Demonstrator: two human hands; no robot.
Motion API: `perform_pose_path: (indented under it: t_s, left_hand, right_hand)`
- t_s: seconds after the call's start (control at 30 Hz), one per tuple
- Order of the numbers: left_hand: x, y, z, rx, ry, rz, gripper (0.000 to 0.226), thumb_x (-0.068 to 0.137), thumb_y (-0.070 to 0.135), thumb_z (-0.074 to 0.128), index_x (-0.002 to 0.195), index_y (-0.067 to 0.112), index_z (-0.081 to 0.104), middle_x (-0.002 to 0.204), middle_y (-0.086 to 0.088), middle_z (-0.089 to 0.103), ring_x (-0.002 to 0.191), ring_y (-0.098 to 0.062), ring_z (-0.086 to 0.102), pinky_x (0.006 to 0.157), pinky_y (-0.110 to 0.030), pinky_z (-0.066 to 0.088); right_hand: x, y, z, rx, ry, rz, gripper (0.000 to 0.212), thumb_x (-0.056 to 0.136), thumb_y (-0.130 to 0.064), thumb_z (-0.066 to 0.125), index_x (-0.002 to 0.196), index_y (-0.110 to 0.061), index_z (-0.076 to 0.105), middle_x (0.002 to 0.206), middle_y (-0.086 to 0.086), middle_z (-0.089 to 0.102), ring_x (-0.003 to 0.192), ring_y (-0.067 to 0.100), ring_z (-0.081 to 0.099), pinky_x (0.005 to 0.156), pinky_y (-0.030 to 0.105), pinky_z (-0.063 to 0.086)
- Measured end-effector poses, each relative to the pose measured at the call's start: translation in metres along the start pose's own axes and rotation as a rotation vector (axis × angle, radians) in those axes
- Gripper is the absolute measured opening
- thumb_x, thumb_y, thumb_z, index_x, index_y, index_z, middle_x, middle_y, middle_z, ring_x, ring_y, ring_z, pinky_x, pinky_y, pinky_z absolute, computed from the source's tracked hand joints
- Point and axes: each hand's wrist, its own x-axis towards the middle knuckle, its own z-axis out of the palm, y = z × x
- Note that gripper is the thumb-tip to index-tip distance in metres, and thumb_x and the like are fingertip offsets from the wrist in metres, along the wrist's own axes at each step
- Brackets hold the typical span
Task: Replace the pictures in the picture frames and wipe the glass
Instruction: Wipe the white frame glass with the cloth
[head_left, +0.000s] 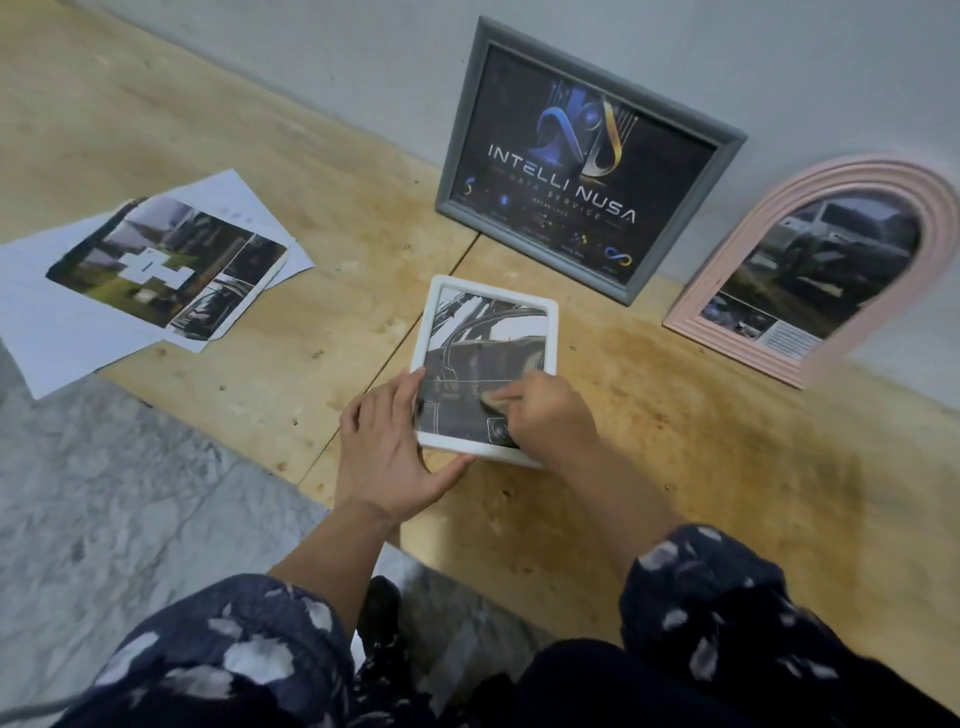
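The left hand (387, 447) braces the small white frame (488, 366) at its near left corner, fingers spread along the left edge and thumb stretched under the near edge. The right hand (548, 410) presses a small pale cloth (493, 399) onto the glass over the frame's near part, fingers curled on the wad. Both forearms come out of dark sleeves with white blotches.

The white frame lies flat on the plywood board (675, 441), holding a dark car picture. Behind it a grey frame (587, 156) leans on the wall (779, 62) and reads "INTELLI NUSA"; smaller lines below are too blurred to read. To its right leans a pink arched frame (831, 260) with a vehicle photo. Loose printed sheets (156, 270) lie well to the left. The board rests on a marble floor (130, 493).
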Motion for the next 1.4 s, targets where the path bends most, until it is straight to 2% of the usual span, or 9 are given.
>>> perform_pose_path:
  t_s: [0.13,0.2,0.27,0.4,0.57,0.67,1.1,1.27,1.4]
  left_hand:
    - [-0.001,0.001,-0.002,-0.023,0.008,-0.008,0.098,0.069,0.077,0.051,0.144,0.02,0.024,0.132,-0.004,0.046,0.121,-0.021,0.04,0.106,-0.042,0.026]
    - [-0.001,0.0,-0.002,-0.023,0.008,-0.007,0.097,0.069,0.077,0.05,0.143,0.02,0.024,0.133,-0.005,0.046,0.122,-0.021,0.04,0.106,-0.041,0.024]
    - [0.0,0.0,-0.002,-0.019,0.009,-0.005,0.096,0.069,0.078,0.047,0.142,0.02,0.024,0.135,-0.005,0.046,0.123,-0.021,0.04,0.106,-0.039,0.022]
    - [0.002,-0.001,-0.002,-0.031,0.017,-0.005,0.095,0.069,0.078,0.047,0.142,0.022,0.022,0.138,-0.004,0.044,0.125,-0.02,0.038,0.108,-0.038,0.02]
    - [0.003,-0.002,0.0,-0.029,0.037,-0.001,0.094,0.069,0.078,0.048,0.141,0.022,0.026,0.137,-0.003,0.044,0.123,-0.018,0.037,0.107,-0.037,0.02]
    - [0.002,-0.001,0.001,-0.003,0.026,0.005,0.095,0.069,0.079,0.048,0.141,0.021,0.029,0.137,-0.003,0.044,0.123,-0.019,0.039,0.106,-0.04,0.025]
    - [0.003,0.0,0.001,0.031,0.029,-0.013,0.096,0.065,0.077,0.052,0.139,0.02,0.032,0.135,-0.003,0.045,0.121,-0.021,0.041,0.106,-0.04,0.026]
    - [0.003,0.001,0.001,0.022,0.03,-0.012,0.096,0.065,0.078,0.052,0.14,0.02,0.032,0.136,-0.002,0.044,0.122,-0.019,0.04,0.106,-0.04,0.026]
    - [0.001,0.001,0.001,0.02,0.026,-0.016,0.096,0.066,0.078,0.051,0.14,0.021,0.03,0.136,-0.002,0.044,0.123,-0.019,0.039,0.106,-0.039,0.025]
  right_hand:
    - [-0.03,0.0,-0.004,-0.001,-0.138,-0.034,0.024,0.089,-0.023,0.058,0.105,-0.029,0.075,0.11,-0.012,0.069,0.1,0.012,0.062,0.084,0.028,0.052]
    - [-0.028,-0.008,-0.023,0.037,-0.256,-0.012,0.018,0.088,-0.031,0.063,0.096,-0.025,0.077,0.086,-0.016,0.072,0.071,0.005,0.062,0.06,0.021,0.049]
    - [-0.013,-0.017,-0.043,0.153,-0.206,0.017,0.016,0.089,-0.03,0.063,0.091,-0.022,0.076,0.072,-0.01,0.071,0.05,0.009,0.056,0.046,0.02,0.041]
    - [0.051,-0.014,-0.051,-0.046,0.291,-0.023,0.029,0.097,-0.03,0.046,0.115,-0.023,0.068,0.112,0.004,0.059,0.09,0.026,0.058,0.072,0.028,0.041]
    - [0.052,-0.001,-0.017,-0.424,0.26,-0.128,0.026,0.093,-0.009,0.042,0.115,-0.016,0.055,0.119,0.007,0.044,0.086,0.024,0.042,0.07,0.035,0.034]
    - [0.039,0.002,-0.015,-0.385,0.177,-0.159,0.02,0.089,-0.006,0.045,0.104,-0.019,0.049,0.118,0.007,0.041,0.086,0.026,0.041,0.072,0.037,0.04]
    - [0.029,0.007,-0.019,-0.369,0.039,-0.261,0.032,0.094,-0.011,0.042,0.122,-0.019,0.057,0.122,0.006,0.048,0.105,0.031,0.053,0.078,0.034,0.045]
    - [0.024,0.009,-0.01,-0.359,0.032,-0.265,0.026,0.093,-0.009,0.043,0.114,-0.016,0.057,0.123,0.006,0.047,0.104,0.031,0.054,0.07,0.03,0.036]
    - [0.006,0.007,-0.006,-0.337,-0.027,-0.267,0.029,0.096,-0.011,0.042,0.121,-0.016,0.056,0.116,0.007,0.048,0.1,0.03,0.055,0.078,0.035,0.048]
